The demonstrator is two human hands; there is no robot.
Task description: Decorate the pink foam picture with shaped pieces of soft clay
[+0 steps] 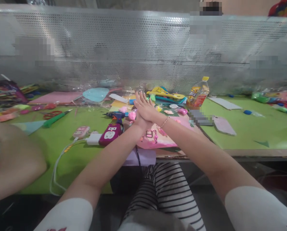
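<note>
My arms reach out over the green table (242, 128), and my two hands are pressed palm to palm above its middle. My right hand (145, 107), with a thin bracelet at the wrist, lies flat with fingers stretched out, covering most of my left hand (139, 121). What lies between the palms, if anything, is hidden. Just left of the hands sit a pink lump of clay (132, 115) and a blue glue gun (116, 115). Below them lies a pink sheet with a cartoon figure (155, 137).
A purple phone (111, 133) and a white charger (93, 138) with its cable lie to the left. Further left are red scissors (52, 114) and a green cutter (56, 118). A bottle (198, 93) stands right of centre. Another person's blurred hand (13, 157) is at left. A perforated metal screen (143, 48) closes the back.
</note>
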